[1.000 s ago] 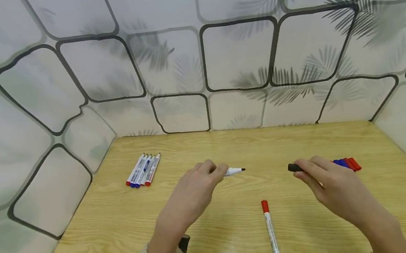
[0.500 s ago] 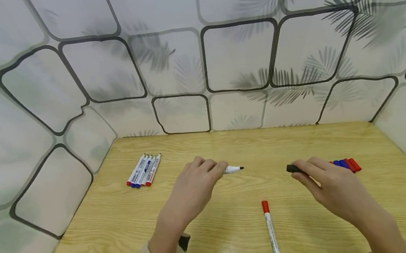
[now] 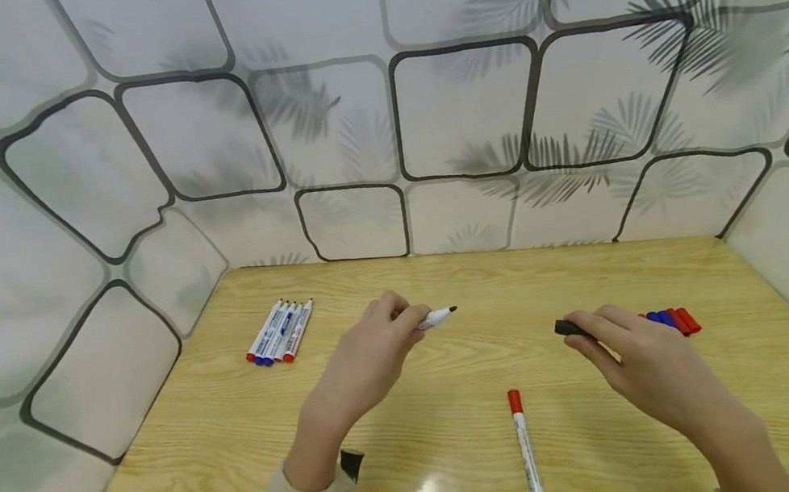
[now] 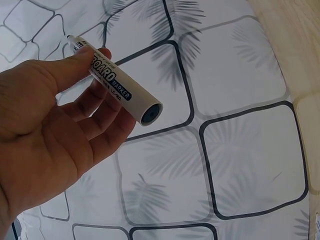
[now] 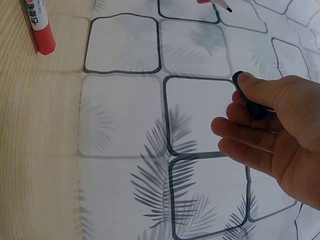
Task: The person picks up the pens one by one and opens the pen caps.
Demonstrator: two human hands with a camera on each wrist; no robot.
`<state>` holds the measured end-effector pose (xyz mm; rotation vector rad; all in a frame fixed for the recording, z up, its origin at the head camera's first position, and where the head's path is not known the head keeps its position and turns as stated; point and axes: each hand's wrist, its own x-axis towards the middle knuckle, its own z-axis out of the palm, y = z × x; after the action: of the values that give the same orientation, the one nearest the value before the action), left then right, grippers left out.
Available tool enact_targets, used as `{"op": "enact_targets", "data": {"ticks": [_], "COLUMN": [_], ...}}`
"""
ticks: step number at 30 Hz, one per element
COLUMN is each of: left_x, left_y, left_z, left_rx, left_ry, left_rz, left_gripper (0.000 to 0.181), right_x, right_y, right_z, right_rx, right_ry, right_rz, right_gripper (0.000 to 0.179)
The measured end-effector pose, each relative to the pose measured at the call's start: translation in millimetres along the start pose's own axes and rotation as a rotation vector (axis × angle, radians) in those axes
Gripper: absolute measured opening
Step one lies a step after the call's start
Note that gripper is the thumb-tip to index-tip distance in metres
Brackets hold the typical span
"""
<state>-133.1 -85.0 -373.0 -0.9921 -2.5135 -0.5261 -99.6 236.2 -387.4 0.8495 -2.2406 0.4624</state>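
My left hand [image 3: 364,363] pinches an uncapped whiteboard marker [image 3: 435,319] between thumb and fingers, its dark tip pointing right and slightly up. In the left wrist view the white barrel [image 4: 117,82] shows "BOARD MARKER" lettering and a dark round end. On the other side, my right hand [image 3: 648,359] holds a black marker cap [image 3: 568,327] between thumb and index finger. The same cap [image 5: 250,97] shows in the right wrist view, the other fingers loosely bent beneath it. A gap separates marker and cap, both held over the table.
A marker with a red cap and blue end [image 3: 526,450] lies front centre on the wooden table [image 3: 442,403]. Several uncapped markers [image 3: 280,332] lie side by side at the left. Red and blue caps [image 3: 673,320] sit in a row behind the right hand. A patterned wall surrounds the table.
My left hand has drawn the marker a little left and up, away from the cap, and its tip now tilts upward. The right hand with the cap has barely moved.
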Motion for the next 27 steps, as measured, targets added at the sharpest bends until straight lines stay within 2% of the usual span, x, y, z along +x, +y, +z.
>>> {"op": "enact_targets", "data": {"ticks": [10, 21, 27], "left_x": [0.0, -1.9, -1.4], "left_y": [-8.9, -17.4, -20.7], "left_z": [-1.2, -5.8, -6.9], "left_rx": [-0.045, -0.162, -0.189], "left_ry": [0.003, 0.004, -0.01], "left_rz": [-0.038, -0.156, -0.19], "left_gripper": [0.021, 0.024, 0.024], "right_x": [0.4, 0.4, -0.2], "right_y": [-0.5, -2.3, -2.7], "right_z": [0.8, 1.8, 2.3], "right_rx": [-0.005, -0.001, -0.003], "right_ry": [-0.015, -0.029, -0.035], "right_rz": [0.007, 0.023, 0.024], "right_gripper": [0.06, 0.061, 0.06]}}
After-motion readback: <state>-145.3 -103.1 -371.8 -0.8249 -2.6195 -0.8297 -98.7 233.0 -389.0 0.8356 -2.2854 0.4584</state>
